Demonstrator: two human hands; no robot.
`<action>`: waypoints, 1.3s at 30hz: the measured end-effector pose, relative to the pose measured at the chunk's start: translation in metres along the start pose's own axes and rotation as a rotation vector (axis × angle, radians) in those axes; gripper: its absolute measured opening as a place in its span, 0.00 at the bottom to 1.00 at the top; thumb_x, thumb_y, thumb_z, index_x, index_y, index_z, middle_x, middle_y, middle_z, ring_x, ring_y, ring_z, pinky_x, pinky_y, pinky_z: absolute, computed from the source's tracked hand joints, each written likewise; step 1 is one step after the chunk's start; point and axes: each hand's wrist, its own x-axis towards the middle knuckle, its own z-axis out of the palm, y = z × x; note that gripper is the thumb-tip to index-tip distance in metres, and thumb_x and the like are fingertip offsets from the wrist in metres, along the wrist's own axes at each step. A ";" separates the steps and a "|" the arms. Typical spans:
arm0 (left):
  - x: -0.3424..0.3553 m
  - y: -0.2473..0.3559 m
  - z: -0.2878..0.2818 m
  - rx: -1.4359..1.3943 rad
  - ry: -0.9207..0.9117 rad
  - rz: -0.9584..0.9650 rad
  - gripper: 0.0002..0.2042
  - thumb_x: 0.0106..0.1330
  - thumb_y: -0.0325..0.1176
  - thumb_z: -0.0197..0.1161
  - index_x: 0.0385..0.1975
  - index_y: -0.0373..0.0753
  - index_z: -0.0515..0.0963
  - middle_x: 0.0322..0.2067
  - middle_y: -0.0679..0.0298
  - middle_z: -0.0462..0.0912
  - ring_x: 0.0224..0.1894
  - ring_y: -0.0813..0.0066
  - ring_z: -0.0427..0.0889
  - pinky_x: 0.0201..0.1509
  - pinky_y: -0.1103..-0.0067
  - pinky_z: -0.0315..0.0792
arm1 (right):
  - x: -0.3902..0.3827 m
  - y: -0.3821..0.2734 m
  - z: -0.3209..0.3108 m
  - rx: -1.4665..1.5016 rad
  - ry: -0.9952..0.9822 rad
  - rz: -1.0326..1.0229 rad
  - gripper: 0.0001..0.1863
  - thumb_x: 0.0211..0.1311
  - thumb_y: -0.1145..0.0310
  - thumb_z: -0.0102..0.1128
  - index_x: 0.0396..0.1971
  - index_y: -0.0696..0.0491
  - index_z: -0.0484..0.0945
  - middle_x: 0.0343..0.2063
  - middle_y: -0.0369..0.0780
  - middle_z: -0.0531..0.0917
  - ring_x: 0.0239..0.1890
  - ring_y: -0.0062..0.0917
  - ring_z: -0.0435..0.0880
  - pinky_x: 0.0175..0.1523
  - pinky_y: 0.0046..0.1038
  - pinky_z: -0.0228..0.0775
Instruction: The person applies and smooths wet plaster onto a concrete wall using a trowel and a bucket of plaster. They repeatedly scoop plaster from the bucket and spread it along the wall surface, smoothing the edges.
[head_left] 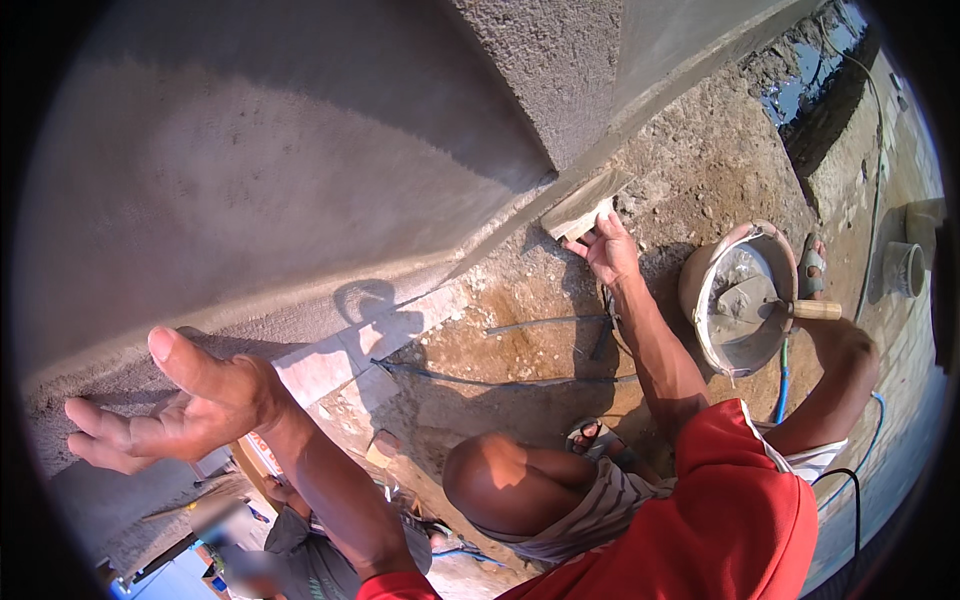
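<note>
My right hand (pixel 610 252) is closed on the near edge of a wooden float (pixel 585 208), a flat board held against the foot of a grey plastered wall (pixel 280 150). My fingers hide part of its underside. At the left, my left hand (pixel 175 412) is raised with nothing in it, thumb and fingers spread. To the right of my right forearm stands a bucket (pixel 700 335) with wet grey mortar inside. A trowel (pixel 748 298) with a wooden handle lies across the mortar, its handle reaching over the rim.
Beyond the float, the wall has a rough projecting corner (pixel 550 80). Dark and blue hoses (pixel 480 382) cross the dirt ground. A smaller pail (pixel 903 268) stands at far right, near a water-filled trench (pixel 800 85). Another person (pixel 310 555) is at the lower left.
</note>
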 end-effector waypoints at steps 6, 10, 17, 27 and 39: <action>-0.002 -0.011 -0.001 -0.023 -0.027 0.101 0.26 0.53 0.35 0.65 0.52 0.33 0.70 0.60 0.45 0.51 0.67 0.47 0.39 0.65 0.56 0.47 | 0.009 -0.006 0.011 -0.054 -0.015 0.011 0.22 0.68 0.66 0.44 0.61 0.46 0.59 0.53 0.39 0.72 0.51 0.37 0.75 0.45 0.44 0.74; 0.000 -0.006 -0.003 0.003 -0.030 0.092 0.19 0.55 0.35 0.64 0.47 0.36 0.74 0.61 0.46 0.52 0.67 0.47 0.38 0.65 0.56 0.48 | -0.009 -0.010 0.043 -0.072 -0.063 -0.064 0.23 0.66 0.65 0.48 0.61 0.48 0.59 0.52 0.38 0.73 0.50 0.34 0.76 0.45 0.42 0.75; -0.003 -0.013 -0.005 0.057 -0.072 0.105 0.29 0.53 0.38 0.64 0.55 0.35 0.65 0.62 0.44 0.47 0.67 0.49 0.40 0.66 0.56 0.45 | -0.064 -0.021 0.097 0.018 -0.263 -0.210 0.23 0.61 0.65 0.57 0.55 0.54 0.64 0.48 0.39 0.76 0.49 0.30 0.78 0.52 0.36 0.72; -0.001 -0.013 -0.005 0.021 -0.097 0.085 0.33 0.51 0.39 0.63 0.56 0.27 0.61 0.60 0.39 0.49 0.66 0.40 0.34 0.64 0.51 0.49 | -0.083 0.062 0.045 0.037 -0.229 0.114 0.26 0.60 0.68 0.57 0.58 0.51 0.60 0.53 0.40 0.71 0.54 0.34 0.73 0.54 0.44 0.72; -0.004 -0.020 -0.003 -0.012 -0.054 0.176 0.20 0.53 0.38 0.63 0.45 0.41 0.72 0.58 0.44 0.54 0.62 0.52 0.48 0.53 0.63 0.61 | -0.057 0.154 0.046 0.117 -0.062 0.242 0.18 0.67 0.73 0.45 0.56 0.47 0.62 0.49 0.39 0.73 0.50 0.31 0.74 0.50 0.42 0.75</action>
